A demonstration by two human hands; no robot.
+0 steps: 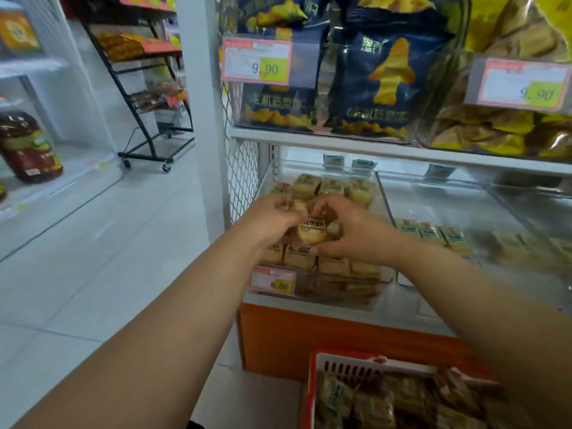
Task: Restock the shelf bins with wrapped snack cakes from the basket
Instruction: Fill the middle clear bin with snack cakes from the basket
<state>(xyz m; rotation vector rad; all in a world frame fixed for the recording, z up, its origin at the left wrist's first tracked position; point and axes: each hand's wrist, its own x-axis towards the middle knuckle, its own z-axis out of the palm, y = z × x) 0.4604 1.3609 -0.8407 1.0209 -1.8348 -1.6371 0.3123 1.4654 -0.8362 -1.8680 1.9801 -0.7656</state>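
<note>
I see a shop: price tags (256, 59) on shelf bins (322, 286), hanging chip bags (387, 85), wheeled display rack (145, 88).

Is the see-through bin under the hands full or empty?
Nearly full. Rows of wrapped cakes fill the bin front to back.

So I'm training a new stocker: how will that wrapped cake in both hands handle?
The wrapped snack cake is probably light, since fingertips alone pinch it. Its glossy film looks slippery and crinkly. The blocky shape should stack flat like the rows in the clear bin, but may squash if squeezed.
</note>
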